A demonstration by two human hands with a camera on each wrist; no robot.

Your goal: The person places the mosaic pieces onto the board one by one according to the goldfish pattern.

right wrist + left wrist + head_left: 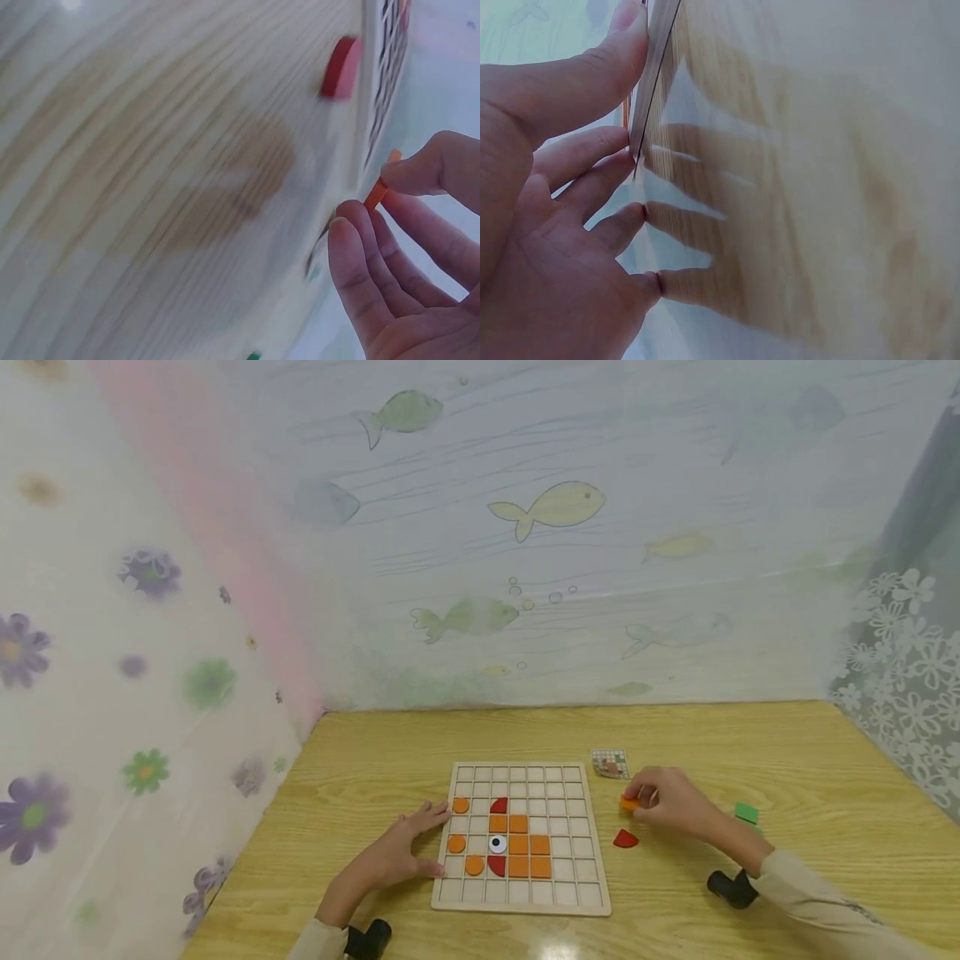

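A wooden grid board [577,827] lies on the table, bearing orange squares [519,845], orange discs [474,865], red quarter-round pieces [497,866] and a white eye piece [497,843]. My left hand [396,852] touches the board's left edge with thumb and fingers spread; the left wrist view shows its fingertips at the edge and tabletop. Right of the board, my right hand [675,802] pinches an orange tile [377,193] between thumb and fingers, just above the table. A loose red quarter-round piece [626,838] lies near that hand.
A small picture card [611,764] lies beyond the board's upper right corner. Green tiles [747,812] lie right of my right hand, partly behind the forearm. A fish-patterned curtain [465,652] borders the table's far edge, a flowered one [150,710] its left.
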